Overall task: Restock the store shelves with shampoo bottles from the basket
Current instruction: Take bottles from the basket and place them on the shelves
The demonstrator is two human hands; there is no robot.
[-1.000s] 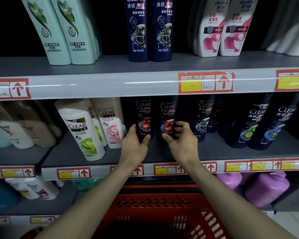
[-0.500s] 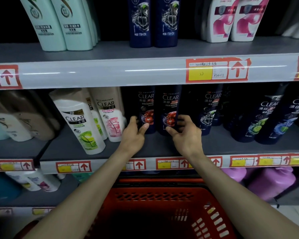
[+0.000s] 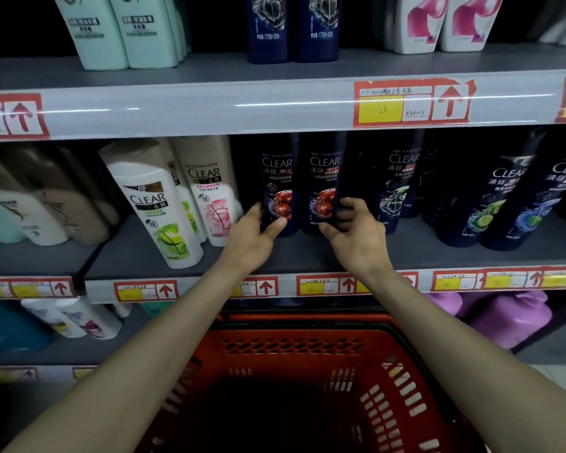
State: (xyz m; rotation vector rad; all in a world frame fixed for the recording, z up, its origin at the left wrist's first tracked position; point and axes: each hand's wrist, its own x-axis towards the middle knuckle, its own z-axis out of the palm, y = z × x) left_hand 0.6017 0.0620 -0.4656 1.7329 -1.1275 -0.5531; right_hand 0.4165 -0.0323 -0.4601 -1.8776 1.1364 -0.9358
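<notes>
Left grip (image 3: 252, 238) and right grip (image 3: 356, 238): bare, uncovered. Left forearm (image 3: 164, 328) and right forearm (image 3: 438, 331): bare along the full visible length, each tapering toward the wrist.

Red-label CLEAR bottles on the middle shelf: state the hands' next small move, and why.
Probably release both and draw back toward the red basket. The left hand grips the left red-label bottle, the right hand the right red-label bottle; both stand upright on the middle shelf, side by side, labels facing out.
</notes>
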